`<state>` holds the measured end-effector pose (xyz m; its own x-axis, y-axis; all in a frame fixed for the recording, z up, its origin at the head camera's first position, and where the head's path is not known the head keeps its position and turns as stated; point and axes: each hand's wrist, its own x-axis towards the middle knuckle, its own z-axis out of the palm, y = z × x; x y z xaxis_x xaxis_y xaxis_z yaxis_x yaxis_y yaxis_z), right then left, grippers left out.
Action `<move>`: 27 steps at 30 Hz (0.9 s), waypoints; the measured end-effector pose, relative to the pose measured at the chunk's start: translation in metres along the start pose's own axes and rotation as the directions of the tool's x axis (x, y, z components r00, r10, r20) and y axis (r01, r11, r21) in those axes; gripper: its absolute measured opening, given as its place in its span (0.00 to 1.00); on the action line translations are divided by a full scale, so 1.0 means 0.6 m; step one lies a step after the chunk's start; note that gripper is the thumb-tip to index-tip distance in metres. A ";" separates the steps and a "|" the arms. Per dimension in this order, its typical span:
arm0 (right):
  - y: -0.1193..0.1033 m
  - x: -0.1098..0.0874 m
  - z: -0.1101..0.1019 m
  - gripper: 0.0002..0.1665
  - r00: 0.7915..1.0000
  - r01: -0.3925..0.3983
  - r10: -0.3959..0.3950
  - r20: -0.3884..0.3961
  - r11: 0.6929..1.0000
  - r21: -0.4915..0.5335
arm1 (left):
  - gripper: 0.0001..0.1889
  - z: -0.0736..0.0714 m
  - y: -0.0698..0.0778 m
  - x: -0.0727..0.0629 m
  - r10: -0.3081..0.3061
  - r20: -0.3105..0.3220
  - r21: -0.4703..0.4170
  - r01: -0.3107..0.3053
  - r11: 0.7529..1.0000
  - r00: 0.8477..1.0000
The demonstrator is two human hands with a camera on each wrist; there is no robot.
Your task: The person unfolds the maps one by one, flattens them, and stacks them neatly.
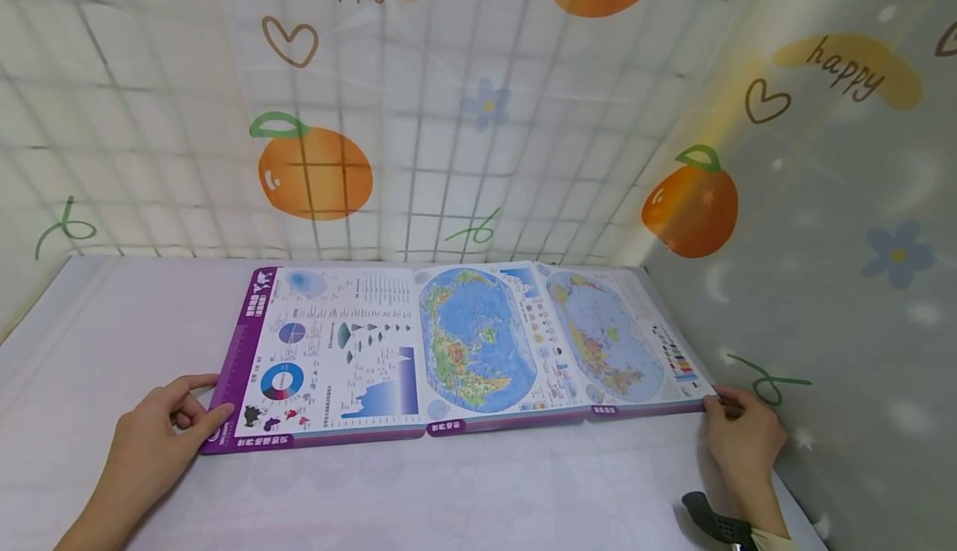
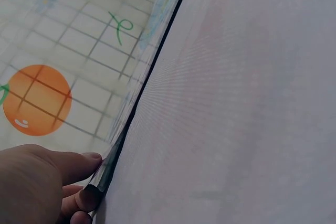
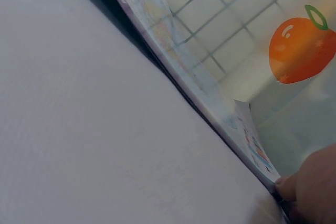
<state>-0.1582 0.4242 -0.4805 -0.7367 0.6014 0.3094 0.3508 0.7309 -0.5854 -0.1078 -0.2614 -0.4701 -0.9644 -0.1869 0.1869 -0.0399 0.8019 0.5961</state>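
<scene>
A fold-out world map [image 1: 478,343] with a purple left border lies spread in three panels across the white table. The left panel carries charts and the other two carry oval maps. My left hand [image 1: 153,430] grips its near left corner, thumb on top and fingers at the edge. At the near right corner, my right hand [image 1: 748,439] pinches the sheet. In the left wrist view the thumb and fingers of that hand [image 2: 37,182] close on the map's edge. The right wrist view shows the near edge slightly raised, with a dark gap beneath it.
A white tabletop [image 1: 523,484] extends in front of the map. Behind it hangs a translucent curtain [image 1: 419,119] printed with oranges, over a wire grid. The curtain's right side [image 1: 837,302] runs close to the right hand. A black band [image 1: 718,522] is on the right wrist.
</scene>
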 end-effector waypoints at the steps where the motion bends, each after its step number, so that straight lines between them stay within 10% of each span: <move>1: 0.000 0.000 0.000 0.19 1.000 0.001 -0.001 -0.001 1.000 -0.002 | 0.28 0.000 0.001 -0.001 0.000 -0.004 0.005 0.000 1.000 1.000; 27: -0.004 -0.001 0.000 0.19 1.000 0.000 0.000 0.005 1.000 0.000 | 0.27 0.005 0.004 -0.005 -0.014 -0.039 0.002 0.015 1.000 0.999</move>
<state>-0.1589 0.4223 -0.4794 -0.7396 0.5995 0.3059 0.3507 0.7312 -0.5852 -0.1056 -0.2570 -0.4717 -0.9530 -0.2202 0.2082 -0.0545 0.8005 0.5969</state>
